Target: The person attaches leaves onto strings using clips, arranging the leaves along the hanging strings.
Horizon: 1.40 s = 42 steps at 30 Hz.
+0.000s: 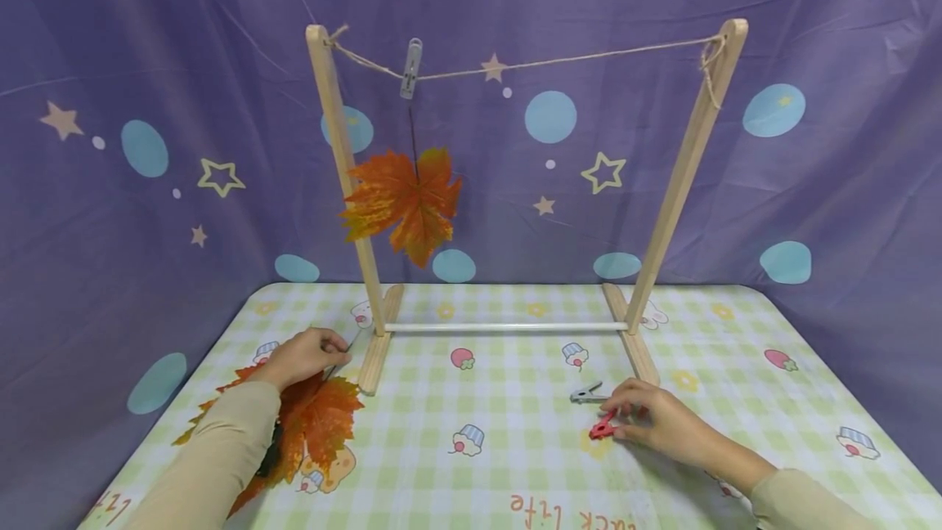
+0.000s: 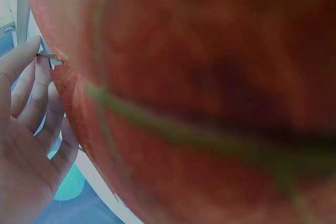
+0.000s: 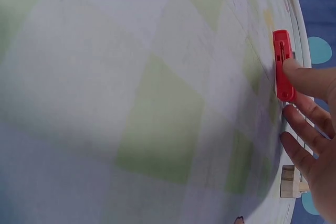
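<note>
In the head view, my left hand (image 1: 303, 358) pinches the thin dark stem of an orange maple leaf (image 1: 324, 419), just above other leaves at the table's left. The left wrist view is mostly filled by a blurred leaf (image 2: 210, 66); thumb and fingertips of the left hand (image 2: 34, 124) meet at its stem. My right hand (image 1: 666, 424) holds a red clothespin (image 1: 602, 428) low over the cloth, beside a grey clothespin (image 1: 587, 394). In the right wrist view, the thumb of the right hand (image 3: 315, 124) presses on the red clothespin (image 3: 282, 80), the fingers behind it.
A wooden frame (image 1: 680, 178) stands at the back with a twine line (image 1: 574, 59) across its top. Near the line's left end a grey clothespin (image 1: 411, 69) holds a hanging orange leaf (image 1: 412, 203). A white bar (image 1: 508, 326) joins the frame's feet above the checked cloth (image 1: 515, 415).
</note>
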Available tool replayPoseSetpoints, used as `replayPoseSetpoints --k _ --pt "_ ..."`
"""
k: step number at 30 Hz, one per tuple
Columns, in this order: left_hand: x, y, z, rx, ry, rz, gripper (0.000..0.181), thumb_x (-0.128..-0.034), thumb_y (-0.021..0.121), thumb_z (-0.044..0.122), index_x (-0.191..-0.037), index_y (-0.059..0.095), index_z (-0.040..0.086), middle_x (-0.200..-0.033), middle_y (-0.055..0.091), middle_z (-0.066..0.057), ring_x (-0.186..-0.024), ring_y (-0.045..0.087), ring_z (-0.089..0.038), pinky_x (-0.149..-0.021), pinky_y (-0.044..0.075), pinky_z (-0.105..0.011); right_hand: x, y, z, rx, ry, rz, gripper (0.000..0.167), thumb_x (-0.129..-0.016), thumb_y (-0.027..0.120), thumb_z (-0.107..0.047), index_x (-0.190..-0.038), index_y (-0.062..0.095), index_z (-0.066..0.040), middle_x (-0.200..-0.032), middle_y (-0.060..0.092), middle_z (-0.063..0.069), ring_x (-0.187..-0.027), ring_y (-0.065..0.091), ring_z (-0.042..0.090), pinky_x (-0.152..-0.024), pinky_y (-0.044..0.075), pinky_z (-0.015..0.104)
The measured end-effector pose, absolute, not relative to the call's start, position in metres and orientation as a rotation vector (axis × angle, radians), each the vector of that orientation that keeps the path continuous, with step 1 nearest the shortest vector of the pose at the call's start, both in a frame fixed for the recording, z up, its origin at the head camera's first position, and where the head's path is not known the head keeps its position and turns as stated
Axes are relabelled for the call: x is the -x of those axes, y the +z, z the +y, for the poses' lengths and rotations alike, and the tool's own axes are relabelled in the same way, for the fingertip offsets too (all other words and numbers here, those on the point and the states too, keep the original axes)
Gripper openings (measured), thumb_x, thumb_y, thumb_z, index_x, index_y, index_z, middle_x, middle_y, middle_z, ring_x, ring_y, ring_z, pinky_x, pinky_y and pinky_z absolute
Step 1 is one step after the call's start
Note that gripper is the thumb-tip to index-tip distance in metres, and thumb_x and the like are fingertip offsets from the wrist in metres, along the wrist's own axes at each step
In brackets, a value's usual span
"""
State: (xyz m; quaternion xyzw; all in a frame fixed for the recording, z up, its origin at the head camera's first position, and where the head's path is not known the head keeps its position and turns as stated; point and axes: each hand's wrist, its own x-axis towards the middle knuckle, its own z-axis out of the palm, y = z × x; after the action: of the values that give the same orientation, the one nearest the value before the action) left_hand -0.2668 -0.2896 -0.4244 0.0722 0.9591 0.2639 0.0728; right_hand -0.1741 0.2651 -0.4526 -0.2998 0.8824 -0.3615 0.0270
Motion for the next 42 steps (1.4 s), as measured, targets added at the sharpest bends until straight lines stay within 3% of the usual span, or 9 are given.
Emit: replayPoseSetpoints --k 17,29,37,42 --pt "0.263 -0.421 -0.285 -0.28 0.802 2.905 0.023 -0.0912 0.072 0.025 -0.104 0.072 0.007 -0.091 0.067 -0.001 -0.084 0.063 -0.019 -0.077 0.048 -0.045 0.175 -0.455 0.264 0.9 -1.063 2.75 0.026 -0.083 0.08 -0.017 -0.108 0.071 -0.017 -0.109 0.06 -0.005 -0.088 0.055 0.008 -0.073 0.049 0.027" --pt "0.255 -0.412 -0.286 -0.328 0.915 2.875 0.02 -0.0949 0.069 0.024 -0.103 0.071 0.006 -0.091 0.065 -0.003 -0.082 0.061 -0.018 -0.07 0.05 -0.039 0.175 -0.455 0.263 0.901 -1.076 2.736 0.024 -0.083 0.079 -0.016 -0.106 0.071 -0.017 -0.108 0.059 -0.005 -0.087 0.054 0.009 -0.075 0.049 0.027" --pt "0.254 -0.404 -0.283 -0.301 0.943 2.874 0.022 -0.097 0.066 0.027 -0.106 0.071 0.007 -0.093 0.065 -0.002 -0.082 0.061 -0.018 -0.071 0.049 -0.038 0.176 -0.454 0.262 0.883 -1.057 2.74 0.024 -0.084 0.079 -0.019 -0.106 0.071 -0.019 -0.109 0.06 -0.005 -0.094 0.058 0.011 -0.079 0.051 0.031" --pt "0.249 -0.397 -0.277 -0.286 0.931 2.912 0.028 -0.097 0.065 0.034 -0.109 0.07 0.009 -0.097 0.066 -0.002 -0.083 0.061 -0.017 -0.07 0.049 -0.038 0.177 -0.454 0.262 0.877 -1.072 2.721 0.025 -0.084 0.079 -0.019 -0.107 0.071 -0.017 -0.108 0.06 -0.005 -0.089 0.055 0.01 -0.077 0.05 0.029"
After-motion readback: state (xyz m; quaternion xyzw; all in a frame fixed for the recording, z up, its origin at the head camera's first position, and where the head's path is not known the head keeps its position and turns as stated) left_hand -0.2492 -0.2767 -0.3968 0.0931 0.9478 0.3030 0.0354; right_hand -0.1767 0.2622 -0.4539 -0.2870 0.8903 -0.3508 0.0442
